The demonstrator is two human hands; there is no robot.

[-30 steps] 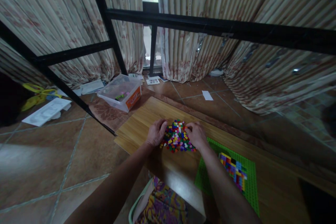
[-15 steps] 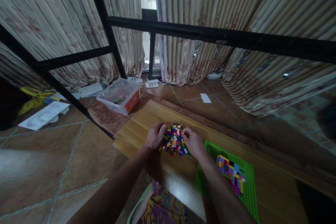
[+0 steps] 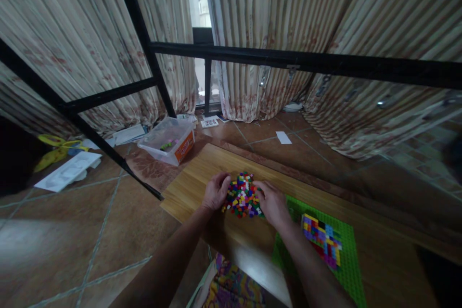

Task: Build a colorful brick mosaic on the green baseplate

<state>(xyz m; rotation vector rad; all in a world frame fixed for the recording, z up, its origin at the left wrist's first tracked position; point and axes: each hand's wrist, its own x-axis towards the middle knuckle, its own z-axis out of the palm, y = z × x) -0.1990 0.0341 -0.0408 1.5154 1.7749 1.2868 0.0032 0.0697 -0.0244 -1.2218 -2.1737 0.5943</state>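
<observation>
A heap of tiny multicoloured building bricks (image 3: 242, 198) lies on the wooden bench top (image 3: 197, 173) between my hands. Curved round the heap's left edge is my left hand (image 3: 216, 191), its thumb a little apart from the fingers and nothing visible in its grasp. On the heap's right side, my right hand (image 3: 271, 201) has thumb and fingertips drawn together on what looks like one small brick, mostly hidden by the fingers. Under my right forearm sits a green studded baseplate (image 3: 348, 245), bearing a tight patch of coloured bricks (image 3: 323, 237).
Beyond the bench's left end, a clear plastic tub (image 3: 164, 147) with an orange label holds a few pieces. A white moulded tray (image 3: 68, 171) and a yellow item (image 3: 54, 150) lie on the tiled floor. Black metal framing (image 3: 252, 55) and curtains stand ahead.
The view has tilted slightly, so everything sits lower in it. My right fingertips have moved a little away from the heap's upper part; my left hand stays at its left edge.
</observation>
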